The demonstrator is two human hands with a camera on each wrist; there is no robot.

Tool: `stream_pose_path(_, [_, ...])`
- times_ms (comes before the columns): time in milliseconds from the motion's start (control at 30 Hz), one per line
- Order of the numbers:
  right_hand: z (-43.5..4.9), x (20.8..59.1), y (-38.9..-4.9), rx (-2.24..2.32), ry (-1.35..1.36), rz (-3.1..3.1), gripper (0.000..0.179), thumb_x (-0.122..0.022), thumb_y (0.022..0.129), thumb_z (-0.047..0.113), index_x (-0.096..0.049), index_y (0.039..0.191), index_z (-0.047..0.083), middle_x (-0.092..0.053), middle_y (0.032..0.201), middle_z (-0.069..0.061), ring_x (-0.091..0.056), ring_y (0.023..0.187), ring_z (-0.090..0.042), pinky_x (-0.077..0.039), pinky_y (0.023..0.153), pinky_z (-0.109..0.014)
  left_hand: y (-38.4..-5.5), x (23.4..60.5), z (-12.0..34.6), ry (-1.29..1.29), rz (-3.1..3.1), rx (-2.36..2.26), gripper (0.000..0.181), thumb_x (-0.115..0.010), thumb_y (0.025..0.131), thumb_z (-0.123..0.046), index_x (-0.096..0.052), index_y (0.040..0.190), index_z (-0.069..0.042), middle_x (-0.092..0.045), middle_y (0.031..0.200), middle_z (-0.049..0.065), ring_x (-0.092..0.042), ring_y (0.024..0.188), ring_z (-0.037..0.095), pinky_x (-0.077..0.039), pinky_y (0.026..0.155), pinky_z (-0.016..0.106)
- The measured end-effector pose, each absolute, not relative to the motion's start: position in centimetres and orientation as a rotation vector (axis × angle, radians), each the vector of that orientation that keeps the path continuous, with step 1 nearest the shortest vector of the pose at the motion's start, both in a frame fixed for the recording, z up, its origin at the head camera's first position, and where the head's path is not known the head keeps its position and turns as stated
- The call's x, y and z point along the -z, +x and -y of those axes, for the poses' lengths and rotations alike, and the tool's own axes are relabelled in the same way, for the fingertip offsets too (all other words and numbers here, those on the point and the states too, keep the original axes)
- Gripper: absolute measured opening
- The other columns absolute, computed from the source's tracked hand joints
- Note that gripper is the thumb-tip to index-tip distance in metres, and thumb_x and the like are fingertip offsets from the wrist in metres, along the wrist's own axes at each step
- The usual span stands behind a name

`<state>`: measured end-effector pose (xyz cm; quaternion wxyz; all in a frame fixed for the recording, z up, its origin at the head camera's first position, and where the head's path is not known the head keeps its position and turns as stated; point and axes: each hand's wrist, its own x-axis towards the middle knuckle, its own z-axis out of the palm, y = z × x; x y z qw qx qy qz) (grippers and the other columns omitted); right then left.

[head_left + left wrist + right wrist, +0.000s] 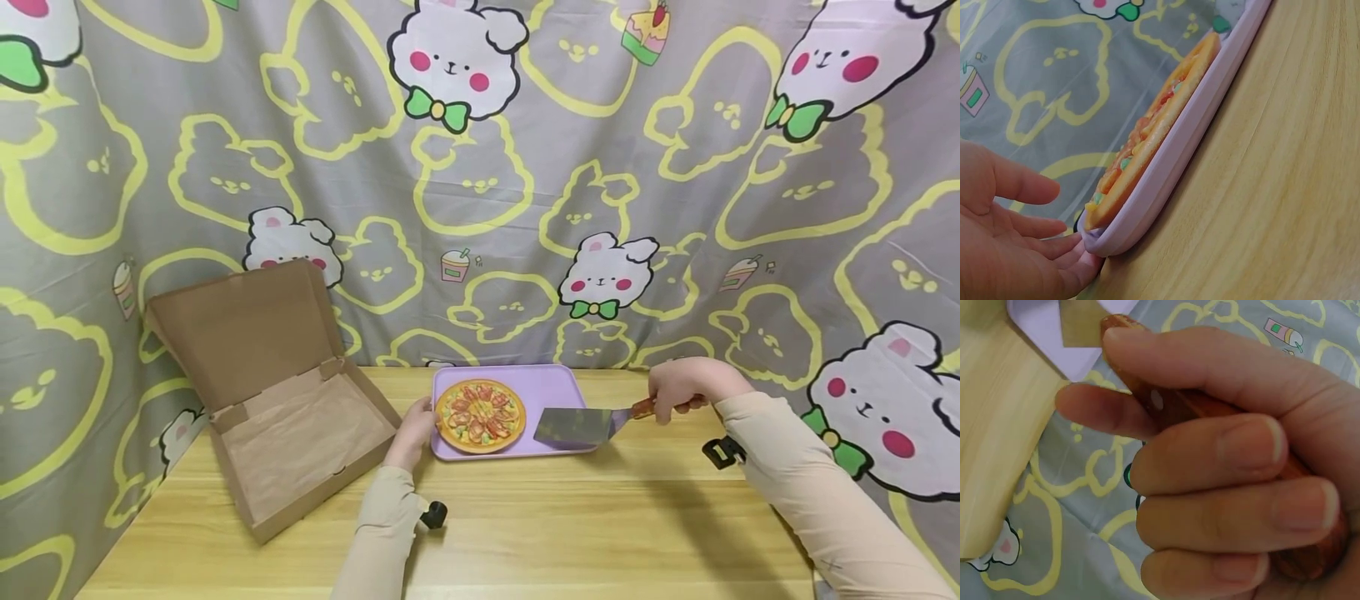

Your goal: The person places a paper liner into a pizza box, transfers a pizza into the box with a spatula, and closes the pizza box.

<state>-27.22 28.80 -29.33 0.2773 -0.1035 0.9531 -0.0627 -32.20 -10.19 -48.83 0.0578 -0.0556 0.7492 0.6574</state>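
On a clock face seen from the wearer, with twelve pointing away, two pale sleeves come in, the left sleeve (pixel 382 533) from about seven o'clock and the right sleeve (pixel 817 492) from about four, each with a black wrist piece beside its cuff. Beneath them is the wood-grain worktop (pixel 570 525).

The left hand (pixel 411 433) is loosely spread, its thumb well apart from the fingers, and its fingertips touch the tray's rim at about nine o'clock. The right hand (pixel 690 387), at the tray's three o'clock, has its fingers wrapped round the brown handle (pixel 643 408) of a spatula (pixel 573 427). The blade points towards nine o'clock, over the tray's four o'clock part; whether it touches the tray I cannot tell.

The lilac tray (pixel 551 385) sits at the far side of the worktop. On its nine o'clock half lies a round pizza (pixel 482 417) with red, yellow and green toppings, the blade just beside it at four o'clock.

At the tray's nine o'clock, beyond the left hand, a brown cardboard box (pixel 300 442) stands opened, its lid (pixel 247 337) raised at eleven o'clock.

Farthest, a grey curtain (pixel 547 133) with white and yellow-outlined cartoon animals hangs behind everything.
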Motion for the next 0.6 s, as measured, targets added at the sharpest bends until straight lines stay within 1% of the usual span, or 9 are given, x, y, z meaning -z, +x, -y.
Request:
stream_pose_path(267, [-28.1, 30.1, -27.6, 0.125, -0.284, -2.525, 0.008, -0.067, 0.074, 0.013, -0.065, 0.069, 0.017, -0.034, 0.048, 0.008, -0.025, 0.045, -0.006, -0.018, 0.042, -0.02, -32.4, 48.7, 10.2, -0.185, -2.203, -2.022, 0.068, -0.045, 0.087, 0.003, -0.02, 0.15, 0.009, -0.025, 0.153, 0.033, -0.025, 0.143, 0.046, -0.022, 0.118, 0.057])
stream_pose_path(433, [-27.7, 30.6, -27.8, 0.129, -0.297, -2.511, 0.006, -0.07, 0.077, 0.017, -0.067, 0.071, 0.017, -0.034, 0.048, 0.008, -0.026, 0.044, -0.005, -0.02, 0.041, -0.019, -32.4, 48.7, 10.2, -0.197, -2.196, -2.018, 0.067, -0.045, 0.089, 0.002, -0.02, 0.151, 0.008, -0.024, 0.154, 0.033, -0.025, 0.143, 0.046, -0.023, 0.118, 0.057])
stream_pose_path(600, [-27.3, 30.8, -28.0, 0.098, -0.321, -2.525, 0.006, -0.071, 0.077, 0.018, -0.068, 0.072, 0.017, -0.035, 0.048, 0.008, -0.027, 0.043, -0.005, -0.022, 0.041, -0.019, -32.5, 48.8, 10.2, -0.212, -2.197, -2.008, 0.068, -0.044, 0.088, 0.002, -0.02, 0.151, 0.007, -0.024, 0.155, 0.032, -0.026, 0.143, 0.045, -0.024, 0.118, 0.056])
